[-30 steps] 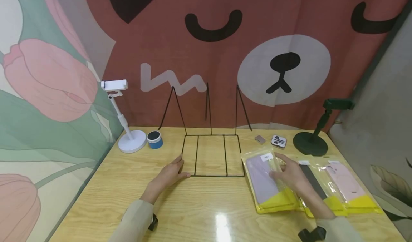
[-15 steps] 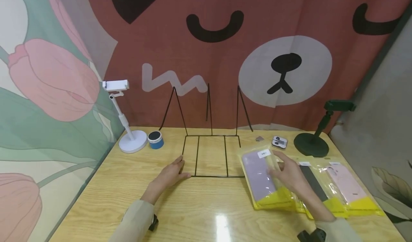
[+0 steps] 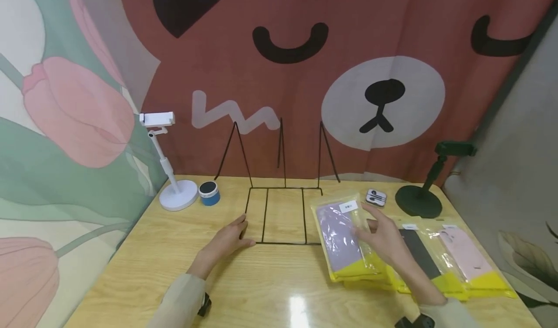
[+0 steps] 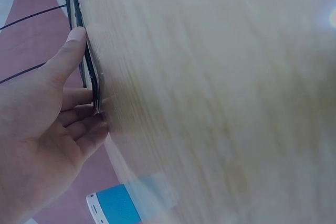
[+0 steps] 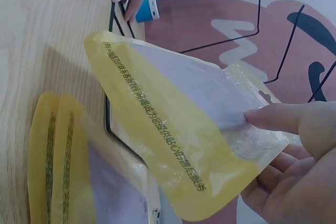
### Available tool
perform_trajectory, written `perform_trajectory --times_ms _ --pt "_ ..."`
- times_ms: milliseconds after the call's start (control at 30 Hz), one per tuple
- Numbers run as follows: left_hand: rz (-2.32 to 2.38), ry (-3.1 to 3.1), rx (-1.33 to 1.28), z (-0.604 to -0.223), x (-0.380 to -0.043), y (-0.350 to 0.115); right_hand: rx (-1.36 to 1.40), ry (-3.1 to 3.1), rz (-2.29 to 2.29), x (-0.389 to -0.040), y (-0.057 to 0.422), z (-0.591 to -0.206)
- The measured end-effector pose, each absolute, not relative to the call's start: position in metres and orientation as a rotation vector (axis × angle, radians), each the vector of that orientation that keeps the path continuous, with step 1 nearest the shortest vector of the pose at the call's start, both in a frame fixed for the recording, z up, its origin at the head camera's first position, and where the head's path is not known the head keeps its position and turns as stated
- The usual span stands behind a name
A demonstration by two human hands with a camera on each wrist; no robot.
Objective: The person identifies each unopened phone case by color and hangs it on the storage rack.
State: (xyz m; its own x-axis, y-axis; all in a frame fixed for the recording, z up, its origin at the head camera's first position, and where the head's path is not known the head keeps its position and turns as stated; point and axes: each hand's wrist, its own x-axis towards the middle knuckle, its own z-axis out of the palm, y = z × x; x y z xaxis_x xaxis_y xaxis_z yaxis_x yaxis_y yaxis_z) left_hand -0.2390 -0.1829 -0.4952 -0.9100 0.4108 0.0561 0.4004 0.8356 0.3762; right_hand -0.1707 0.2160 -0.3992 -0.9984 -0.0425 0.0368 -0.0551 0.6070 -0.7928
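Note:
My right hand pinches a clear, yellow-edged bag with a lilac phone case inside, thumb on its front. The bag tilts above the table and overlaps the right side of a black wire rack. In the right wrist view, more yellow-edged bags lie below it. My left hand holds the rack's front left corner. In the left wrist view its thumb rests along the wire and the other fingers curl at the corner. The rack's right front corner is hidden behind the bag.
Bagged phone cases, one dark and one pink, lie at the right. Behind them stand boxed earphones and a dark green phone stand. A white phone stand and a blue round speaker stand at back left.
My right hand has carried the lilac phone case's bag leftward, up to the rack's right side. A small flat item behind is now covered. My left hand stays on the rack.

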Motion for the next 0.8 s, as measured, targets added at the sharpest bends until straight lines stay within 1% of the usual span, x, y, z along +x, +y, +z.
perform_trajectory --times_ms 133,333,600,800 --pt "0.641 2.982 0.665 -0.495 -0.242 -0.181 0.071 -2.770 1.445 -0.169 0.212 -0.397" --pt "0.748 2.918 0.612 -0.501 -0.244 -0.185 0.127 -2.681 1.611 -0.163 0.202 -0.400" --pt "0.931 2.849 0.579 -0.504 -0.245 -0.191 0.159 -2.660 1.515 -0.156 0.189 -0.404" --pt "1.003 2.828 0.587 -0.507 -0.248 -0.197 0.246 -2.585 1.681 -0.156 0.177 -0.406"
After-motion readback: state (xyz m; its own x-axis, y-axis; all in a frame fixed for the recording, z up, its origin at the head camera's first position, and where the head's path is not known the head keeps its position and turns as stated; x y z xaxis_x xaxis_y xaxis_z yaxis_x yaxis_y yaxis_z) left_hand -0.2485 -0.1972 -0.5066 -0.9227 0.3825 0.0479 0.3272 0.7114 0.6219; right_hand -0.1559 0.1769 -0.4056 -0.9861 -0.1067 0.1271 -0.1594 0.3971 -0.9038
